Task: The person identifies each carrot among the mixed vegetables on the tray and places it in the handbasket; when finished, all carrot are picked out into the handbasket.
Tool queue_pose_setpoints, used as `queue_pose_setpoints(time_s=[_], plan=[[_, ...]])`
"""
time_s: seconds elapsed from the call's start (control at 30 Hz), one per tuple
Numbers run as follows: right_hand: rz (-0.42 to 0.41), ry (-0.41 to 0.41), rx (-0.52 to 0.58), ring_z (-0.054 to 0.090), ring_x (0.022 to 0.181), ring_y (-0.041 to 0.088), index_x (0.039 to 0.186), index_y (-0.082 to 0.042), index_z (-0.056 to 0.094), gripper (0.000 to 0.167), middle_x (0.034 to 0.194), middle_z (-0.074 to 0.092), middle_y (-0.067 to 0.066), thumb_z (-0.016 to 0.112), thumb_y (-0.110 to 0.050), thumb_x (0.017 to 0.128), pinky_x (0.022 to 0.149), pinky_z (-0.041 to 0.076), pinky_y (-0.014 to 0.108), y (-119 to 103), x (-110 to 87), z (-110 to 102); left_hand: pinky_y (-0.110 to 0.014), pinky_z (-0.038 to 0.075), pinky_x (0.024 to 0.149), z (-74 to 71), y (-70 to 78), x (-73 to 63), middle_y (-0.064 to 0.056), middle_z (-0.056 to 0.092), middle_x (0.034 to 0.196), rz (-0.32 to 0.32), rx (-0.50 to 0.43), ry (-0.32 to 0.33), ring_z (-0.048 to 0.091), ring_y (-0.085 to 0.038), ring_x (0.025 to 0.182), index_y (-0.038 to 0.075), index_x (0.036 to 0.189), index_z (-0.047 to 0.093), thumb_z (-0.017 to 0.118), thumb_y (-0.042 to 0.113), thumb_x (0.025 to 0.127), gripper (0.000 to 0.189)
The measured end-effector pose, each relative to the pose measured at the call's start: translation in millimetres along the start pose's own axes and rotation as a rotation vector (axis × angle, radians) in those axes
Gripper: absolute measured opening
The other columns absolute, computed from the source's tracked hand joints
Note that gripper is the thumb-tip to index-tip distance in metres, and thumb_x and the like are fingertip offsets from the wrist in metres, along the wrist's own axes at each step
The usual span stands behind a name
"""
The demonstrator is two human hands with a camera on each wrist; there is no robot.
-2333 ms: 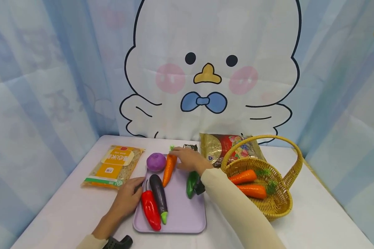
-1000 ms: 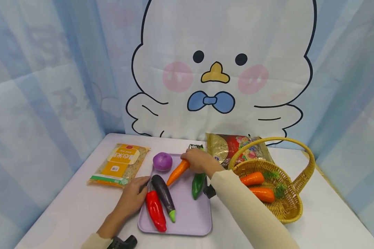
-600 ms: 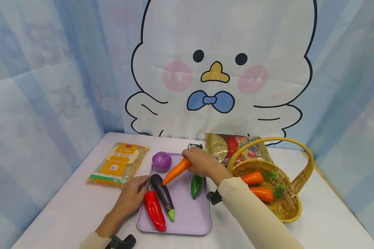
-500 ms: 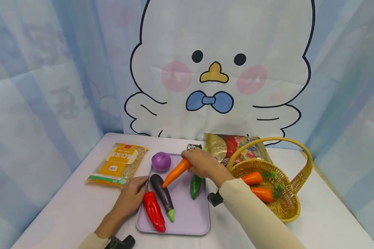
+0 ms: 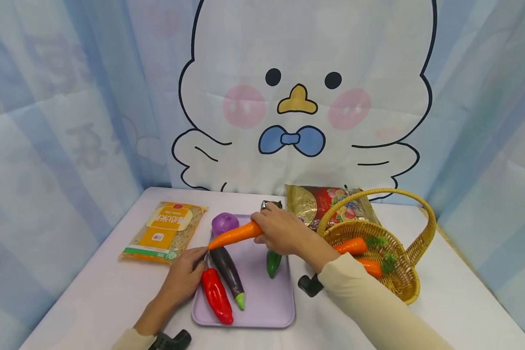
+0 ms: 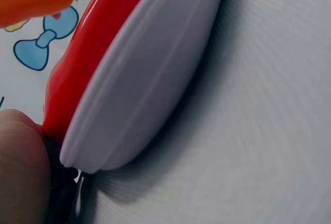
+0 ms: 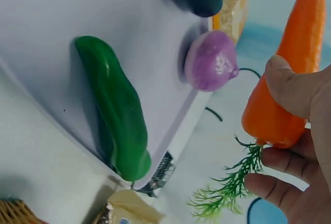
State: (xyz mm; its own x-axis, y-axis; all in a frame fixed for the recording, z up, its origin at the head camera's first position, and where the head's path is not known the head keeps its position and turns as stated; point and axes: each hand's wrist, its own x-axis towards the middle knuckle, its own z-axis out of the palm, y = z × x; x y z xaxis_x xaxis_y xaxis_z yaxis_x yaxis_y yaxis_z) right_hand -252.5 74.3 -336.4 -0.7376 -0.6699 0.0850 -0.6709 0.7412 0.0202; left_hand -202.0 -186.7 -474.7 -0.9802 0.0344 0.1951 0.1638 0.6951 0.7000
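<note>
My right hand (image 5: 280, 228) pinches the thick top of an orange carrot (image 5: 234, 236), raised over the purple tray (image 5: 267, 311). Leafy green fronds (image 7: 227, 182) hang from its top in the right wrist view. In the head view the carrot's tip points left and overlaps my left fingertips. My left hand (image 5: 183, 277) lies against the tray's left rim, fingers relaxed, close to the red pepper (image 5: 216, 296). On the tray are also a dark eggplant (image 5: 228, 272) and a green pepper (image 5: 273, 263), partly behind my right hand. A purple onion (image 7: 211, 61) sits at the tray's far left corner.
Right of the tray stands a wicker basket (image 5: 402, 287) with a tall handle, holding two carrots (image 5: 353, 246). A grain bag (image 5: 164, 231) lies at the left. Behind are a gold and red bag (image 5: 306, 204) and a small black-and-silver packet (image 5: 267, 204).
My right hand has lifted the carrot from the tray's far end and swung its tip up and left, from near the onion past the eggplant. The left hand stays at the tray's rim.
</note>
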Motion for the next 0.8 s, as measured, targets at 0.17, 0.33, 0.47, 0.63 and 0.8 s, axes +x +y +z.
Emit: queue_pose_setpoints(time_s=[0.17, 0.33, 0.47, 0.63, 0.8], plan=[[-0.016, 0.003, -0.021, 0.048, 0.095, 0.014, 0.132, -0.012, 0.061, 0.048, 0.106, 0.068, -0.001, 0.07, -0.041, 0.094, 0.078, 0.051, 0.028, -5.1, -10.8, -9.9, -0.055, 0.042, 0.112, 0.0, 0.5, 0.4, -0.017, 0.061, 0.139, 0.007, -0.004, -0.001, 0.054, -0.035, 0.133, 0.0, 0.14, 0.059, 0.058, 0.01, 0.097, 0.044], [-0.008, -0.025, -0.001, 0.047, 0.091, 0.013, 0.129, -0.014, 0.061, 0.047, 0.098, 0.064, -0.005, 0.066, -0.047, 0.096, 0.075, 0.048, 0.028, -10.3, -21.9, -17.4, -0.056, 0.041, 0.113, -0.8, 0.1, -0.1, -0.017, 0.061, 0.14, 0.007, -0.007, -0.009, 0.053, -0.035, 0.134, 0.001, 0.14, 0.059, 0.057, 0.01, 0.098, 0.044], [-0.017, -0.034, 0.022, 0.047, 0.087, 0.013, 0.124, -0.014, 0.062, 0.044, 0.093, 0.062, -0.007, 0.064, -0.048, 0.097, 0.073, 0.046, 0.029, -14.1, -33.0, -19.5, -0.056, 0.042, 0.112, -1.3, 0.0, 0.2, -0.018, 0.061, 0.139, 0.013, 0.002, -0.005, 0.053, -0.036, 0.133, 0.0, 0.139, 0.059, 0.057, 0.01, 0.098, 0.043], [-0.02, -0.035, 0.037, 0.047, 0.083, 0.013, 0.119, -0.016, 0.063, 0.038, 0.087, 0.059, -0.008, 0.065, -0.046, 0.096, 0.07, 0.045, 0.028, -16.9, -47.5, -21.1, -0.056, 0.042, 0.112, -1.6, 1.8, 0.1, -0.018, 0.061, 0.139, 0.007, 0.006, -0.001, 0.054, -0.036, 0.133, -0.002, 0.139, 0.059, 0.057, 0.009, 0.097, 0.043], [-0.01, -0.033, 0.013, 0.046, 0.081, 0.012, 0.114, -0.018, 0.061, 0.033, 0.082, 0.054, -0.009, 0.064, -0.046, 0.097, 0.07, 0.045, 0.028, -16.6, -59.2, -24.3, -0.056, 0.042, 0.112, -2.5, 2.7, -0.5, -0.018, 0.061, 0.14, 0.0, -0.006, -0.01, 0.053, -0.036, 0.134, -0.001, 0.14, 0.059, 0.057, 0.009, 0.097, 0.043]])
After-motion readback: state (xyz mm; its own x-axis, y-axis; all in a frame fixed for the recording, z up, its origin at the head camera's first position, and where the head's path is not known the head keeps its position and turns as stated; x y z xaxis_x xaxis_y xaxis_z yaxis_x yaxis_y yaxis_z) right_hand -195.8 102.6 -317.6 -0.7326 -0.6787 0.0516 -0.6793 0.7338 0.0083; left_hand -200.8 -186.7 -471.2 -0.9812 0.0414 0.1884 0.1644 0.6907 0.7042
